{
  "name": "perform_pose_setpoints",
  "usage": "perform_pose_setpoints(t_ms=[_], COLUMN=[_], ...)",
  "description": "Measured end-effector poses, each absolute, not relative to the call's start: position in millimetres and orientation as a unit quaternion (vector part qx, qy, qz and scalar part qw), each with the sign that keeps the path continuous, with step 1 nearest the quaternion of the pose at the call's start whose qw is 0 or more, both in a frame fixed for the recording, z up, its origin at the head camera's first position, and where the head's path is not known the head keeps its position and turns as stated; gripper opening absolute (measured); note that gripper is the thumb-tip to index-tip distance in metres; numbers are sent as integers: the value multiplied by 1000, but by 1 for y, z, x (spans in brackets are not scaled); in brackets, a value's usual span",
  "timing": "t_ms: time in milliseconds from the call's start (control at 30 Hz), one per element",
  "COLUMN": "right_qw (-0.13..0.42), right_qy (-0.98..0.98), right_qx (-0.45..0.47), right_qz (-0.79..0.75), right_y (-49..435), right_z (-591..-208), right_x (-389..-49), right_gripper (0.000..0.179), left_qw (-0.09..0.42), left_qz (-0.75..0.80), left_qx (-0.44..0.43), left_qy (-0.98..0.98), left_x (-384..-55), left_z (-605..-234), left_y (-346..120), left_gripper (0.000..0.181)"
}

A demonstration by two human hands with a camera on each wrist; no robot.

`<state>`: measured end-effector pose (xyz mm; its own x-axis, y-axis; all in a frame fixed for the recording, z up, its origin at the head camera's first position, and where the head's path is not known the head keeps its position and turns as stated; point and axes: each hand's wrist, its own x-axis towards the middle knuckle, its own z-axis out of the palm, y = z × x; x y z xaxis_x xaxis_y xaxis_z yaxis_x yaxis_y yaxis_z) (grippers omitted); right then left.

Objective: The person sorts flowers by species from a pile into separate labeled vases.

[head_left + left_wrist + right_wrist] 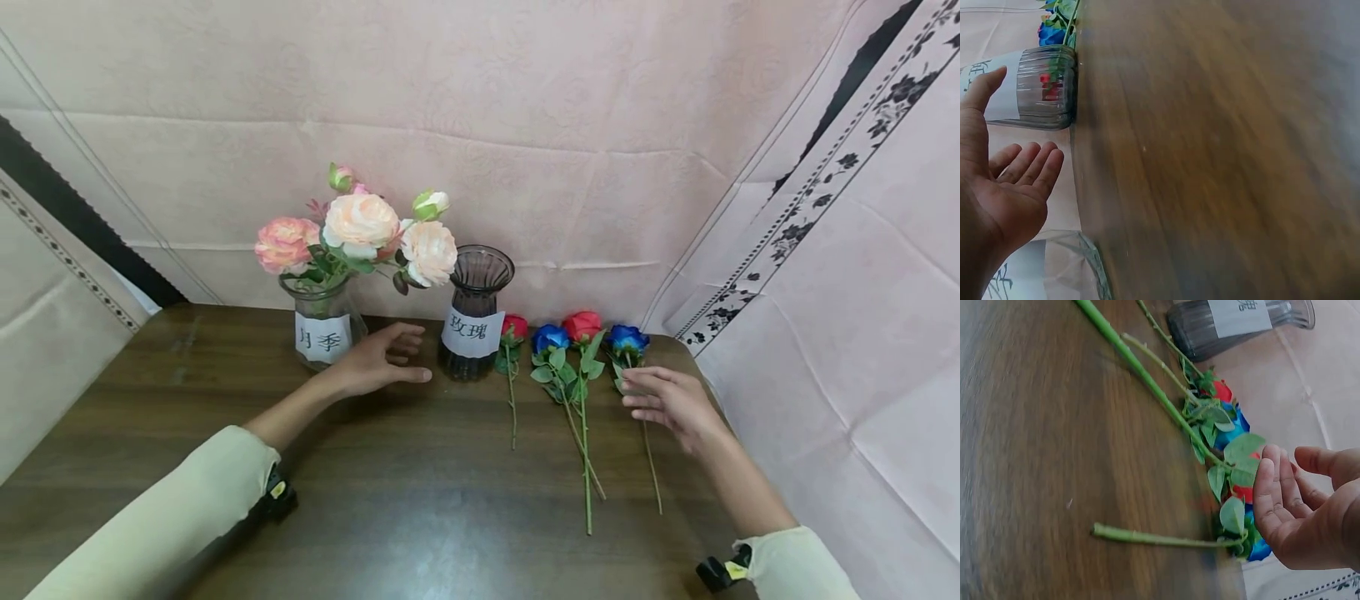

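My left hand (380, 360) reaches in beside the dark ribbed glass vase (480, 275), thumb spread from lightly bent fingers, holding nothing. That vase bears a white paper label with Chinese characters. Behind the left wrist stands a clear glass vase (322, 329), also labelled, filled with pink and cream flowers (362, 223). My right hand (671, 404) hovers over the stem of the rightmost blue rose (627, 337); its fingers are loosely bent, and the right wrist view shows no stem between them. Left of it lie a red rose (582, 326) and a blue rose (551, 337) with crossed stems.
Another red rose (513, 327) lies right of the dark vase, its stem pointing toward me. All this is on a brown wooden table (420, 492). Pale cloth (525, 100) hangs behind and at both sides, with a black floral border (813, 200) on the right.
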<state>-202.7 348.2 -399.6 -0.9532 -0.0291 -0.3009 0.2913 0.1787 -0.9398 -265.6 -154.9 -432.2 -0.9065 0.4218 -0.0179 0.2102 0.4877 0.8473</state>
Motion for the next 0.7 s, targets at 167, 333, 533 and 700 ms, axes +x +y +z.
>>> perform_pose_setpoints(t_ms=[167,333,533,700], right_qw=[130,138,156,168], right_qy=[760,761,765,758], right_qx=[92,90,95,108], right_qz=[-630,-628,-618,-621], right_y=[363,375,391,400], right_z=[-407,-416,-423,-427], right_x=[-203,-203,-203,-204], right_gripper=[36,35,34,21], left_qw=[113,103,86,85], left_qz=[474,489,500,511], left_qx=[174,166,194,186], left_qy=[856,850,839,835], left_x=[-276,-285,-292,-295], left_z=[-433,-433,-433,-431], left_y=[-146,-138,-125,-110], left_gripper=[94,99,105,108])
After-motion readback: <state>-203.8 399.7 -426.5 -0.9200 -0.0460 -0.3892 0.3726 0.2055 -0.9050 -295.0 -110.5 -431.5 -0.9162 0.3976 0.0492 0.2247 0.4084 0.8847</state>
